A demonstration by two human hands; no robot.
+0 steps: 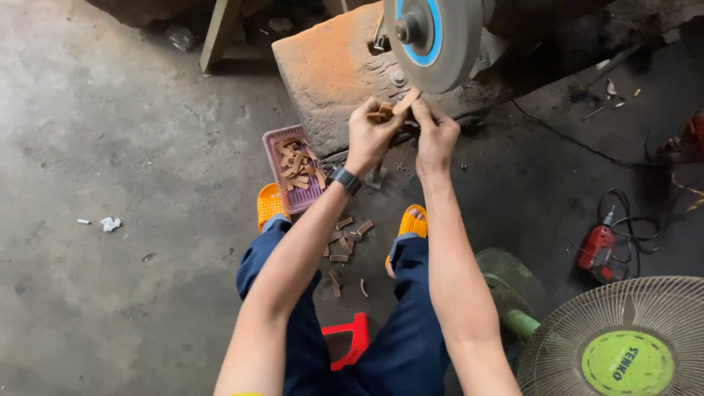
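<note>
Both hands grip wood pieces [386,111] under grinding wheel [433,44] — pink basket [273,158] beside.

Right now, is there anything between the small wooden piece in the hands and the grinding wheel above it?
Nothing visible. The right hand holds the wooden piece with its tip just under the grinding wheel. The left hand holds more pieces beside it.

Beside the rough grey stone grinding wheel [433,44]: small matt brown wooden strip [405,101], pink ribbed plastic basket [273,158], rusty pitted block [330,73].
</note>
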